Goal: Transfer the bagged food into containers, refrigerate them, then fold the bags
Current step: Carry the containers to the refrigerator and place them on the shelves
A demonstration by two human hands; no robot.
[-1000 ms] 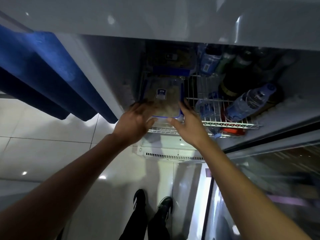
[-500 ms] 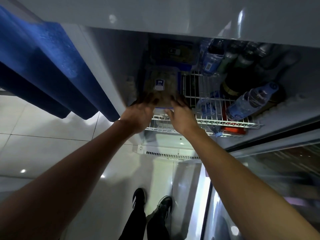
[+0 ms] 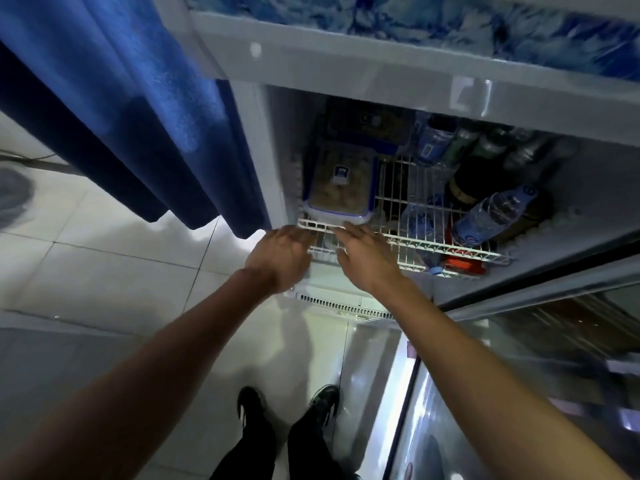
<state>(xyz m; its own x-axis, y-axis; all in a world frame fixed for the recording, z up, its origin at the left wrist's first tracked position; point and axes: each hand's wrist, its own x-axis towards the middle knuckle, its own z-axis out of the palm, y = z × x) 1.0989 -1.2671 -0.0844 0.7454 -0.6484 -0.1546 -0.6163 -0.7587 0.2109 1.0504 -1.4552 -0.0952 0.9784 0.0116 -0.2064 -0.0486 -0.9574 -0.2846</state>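
Container (image 3: 341,183) sits on the rack (image 3: 408,241), left side, w/ another behind it. Left hand (image 3: 281,255) and right hand (image 3: 365,258) at rack's front edge, fingers relaxed, holding nothing. Best: nudge it fully behind the edge, then shut the door.

Bare forearms without sleeves, left hand (image 3: 280,258) and right hand (image 3: 367,259) ungloved. Dark trousers (image 3: 277,452). Black shoes (image 3: 323,401) with pale stripes.

Home kitchen: fridge (image 3: 346,60) w/ bottles (image 3: 491,216), tile floor (image 3: 104,271).
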